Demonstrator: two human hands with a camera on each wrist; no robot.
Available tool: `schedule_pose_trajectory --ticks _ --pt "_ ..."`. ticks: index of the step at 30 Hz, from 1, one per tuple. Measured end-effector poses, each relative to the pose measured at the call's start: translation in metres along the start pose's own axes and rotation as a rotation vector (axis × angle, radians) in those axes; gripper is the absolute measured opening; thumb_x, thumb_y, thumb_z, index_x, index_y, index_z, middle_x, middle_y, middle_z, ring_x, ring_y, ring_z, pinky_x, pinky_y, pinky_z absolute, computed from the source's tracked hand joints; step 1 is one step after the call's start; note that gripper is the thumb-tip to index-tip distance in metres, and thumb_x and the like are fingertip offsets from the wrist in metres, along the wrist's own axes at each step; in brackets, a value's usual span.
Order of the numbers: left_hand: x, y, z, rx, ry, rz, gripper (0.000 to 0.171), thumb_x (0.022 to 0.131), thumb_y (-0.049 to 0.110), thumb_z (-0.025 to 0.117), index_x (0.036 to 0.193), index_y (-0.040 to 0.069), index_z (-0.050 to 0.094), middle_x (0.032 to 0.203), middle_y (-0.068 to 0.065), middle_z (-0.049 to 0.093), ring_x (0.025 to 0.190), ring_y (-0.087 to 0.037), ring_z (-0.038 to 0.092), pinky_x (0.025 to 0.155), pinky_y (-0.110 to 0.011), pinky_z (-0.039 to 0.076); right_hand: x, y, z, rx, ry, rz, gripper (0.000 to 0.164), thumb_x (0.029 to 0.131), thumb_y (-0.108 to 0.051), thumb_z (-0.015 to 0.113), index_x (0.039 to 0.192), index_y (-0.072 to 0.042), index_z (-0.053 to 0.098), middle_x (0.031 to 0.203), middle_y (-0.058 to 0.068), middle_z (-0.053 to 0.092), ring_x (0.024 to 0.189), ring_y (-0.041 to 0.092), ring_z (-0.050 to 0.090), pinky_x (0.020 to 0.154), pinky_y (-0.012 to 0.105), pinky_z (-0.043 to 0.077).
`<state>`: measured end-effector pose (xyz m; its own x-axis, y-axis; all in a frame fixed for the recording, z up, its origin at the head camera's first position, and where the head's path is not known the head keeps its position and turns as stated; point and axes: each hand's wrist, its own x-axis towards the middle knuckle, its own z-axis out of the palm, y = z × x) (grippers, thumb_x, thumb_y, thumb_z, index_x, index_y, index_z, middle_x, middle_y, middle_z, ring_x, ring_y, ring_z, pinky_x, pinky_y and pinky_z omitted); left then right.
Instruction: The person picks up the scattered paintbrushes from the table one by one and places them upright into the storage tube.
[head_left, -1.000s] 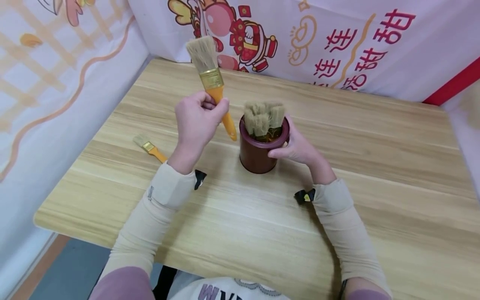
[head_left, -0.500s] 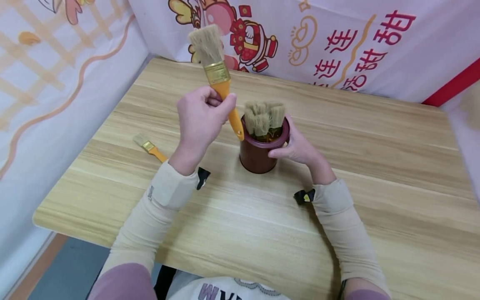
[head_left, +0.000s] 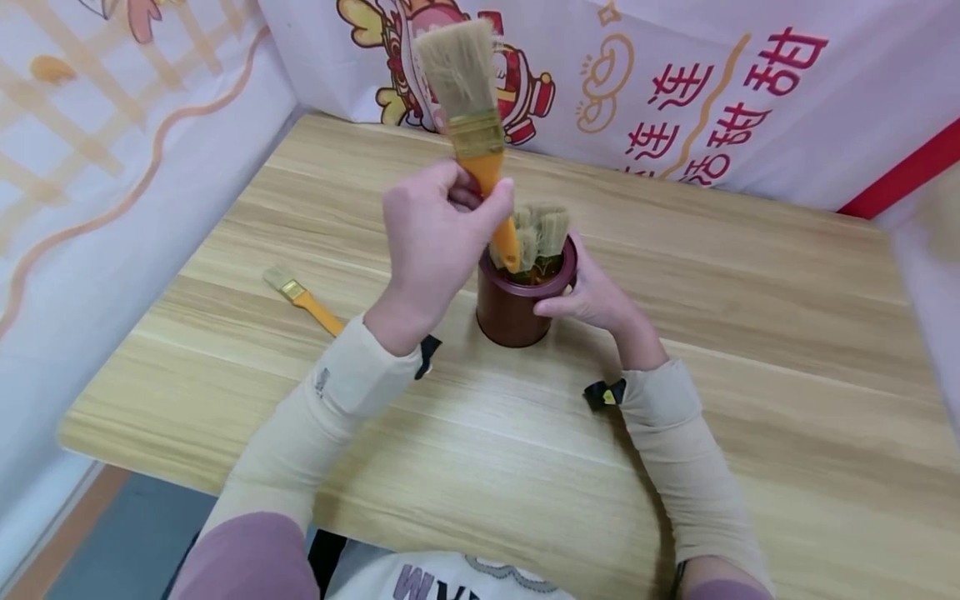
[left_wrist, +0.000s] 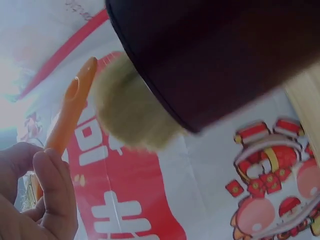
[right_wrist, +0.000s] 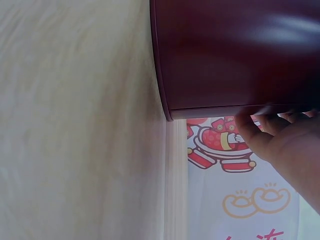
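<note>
My left hand [head_left: 442,237] pinches a paintbrush [head_left: 487,171] by its orange handle, bristles up and handle end pointing down. In the head view that handle end overlaps the mouth of a dark red-brown can [head_left: 513,312]. Several paintbrushes [head_left: 553,229] stand in the can with their pale bristles above the rim. The left wrist view has the orange handle [left_wrist: 72,107] beside the can's bristles [left_wrist: 132,107]. My right hand [head_left: 592,287] grips the can's right side near the rim, with its fingers [right_wrist: 257,137] curled along the wall in the right wrist view.
A smaller paintbrush [head_left: 307,302] with an orange handle lies on the wooden table [head_left: 735,317], left of the can, partly behind my left sleeve. Printed cloth [head_left: 570,50] hangs behind the table and along its left side.
My left hand has carried the paintbrush up and to the right, from beside the can to over its mouth. The right hand stays on the can.
</note>
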<state>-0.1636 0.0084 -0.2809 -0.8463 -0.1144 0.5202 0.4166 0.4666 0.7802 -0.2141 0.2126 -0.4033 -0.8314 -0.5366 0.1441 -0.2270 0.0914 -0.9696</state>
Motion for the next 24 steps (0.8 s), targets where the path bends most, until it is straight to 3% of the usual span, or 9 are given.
schedule_pose_trajectory --ticks 7,14,18,24 --pt "-0.004 0.012 0.018 0.057 -0.057 0.085 0.023 0.083 0.021 0.072 0.082 -0.002 0.071 0.073 -0.012 0.073 0.062 -0.017 0.069 0.058 -0.025 0.055 0.001 0.001 0.0 -0.016 -0.005 -0.018 0.118 0.065 -0.041 0.087 0.152 -0.014 0.011 0.15 0.014 0.034 0.136 0.023 0.037 0.118 0.042 0.025" --pt "-0.011 0.008 0.033 0.21 -0.095 0.13 0.026 0.086 0.026 0.07 0.08 0.001 0.068 0.072 -0.009 0.071 0.063 -0.018 0.066 0.057 -0.029 0.05 0.002 0.001 0.002 -0.025 -0.02 -0.029 0.123 0.062 -0.051 0.084 0.153 -0.015 0.009 0.149 0.012 0.035 0.131 0.017 0.04 0.113 0.028 0.031" --pt "-0.013 0.006 0.043 0.247 -0.103 0.167 0.024 0.087 0.024 0.069 0.08 0.001 0.067 0.072 -0.008 0.069 0.064 -0.019 0.064 0.058 -0.031 0.05 0.001 0.002 0.002 -0.016 -0.019 -0.027 0.125 0.062 -0.05 0.084 0.153 -0.016 0.007 0.154 0.009 0.029 0.133 0.015 0.038 0.112 0.023 0.031" --pt "-0.016 0.011 0.052 0.333 -0.172 0.195 0.025 0.088 0.025 0.07 0.091 0.0 0.068 0.084 -0.01 0.073 0.073 -0.021 0.068 0.067 -0.032 0.055 0.0 0.001 0.0 -0.023 -0.025 0.015 0.108 0.07 -0.033 0.086 0.149 -0.015 0.015 0.139 0.009 0.044 0.122 0.013 0.047 0.107 0.023 0.037"
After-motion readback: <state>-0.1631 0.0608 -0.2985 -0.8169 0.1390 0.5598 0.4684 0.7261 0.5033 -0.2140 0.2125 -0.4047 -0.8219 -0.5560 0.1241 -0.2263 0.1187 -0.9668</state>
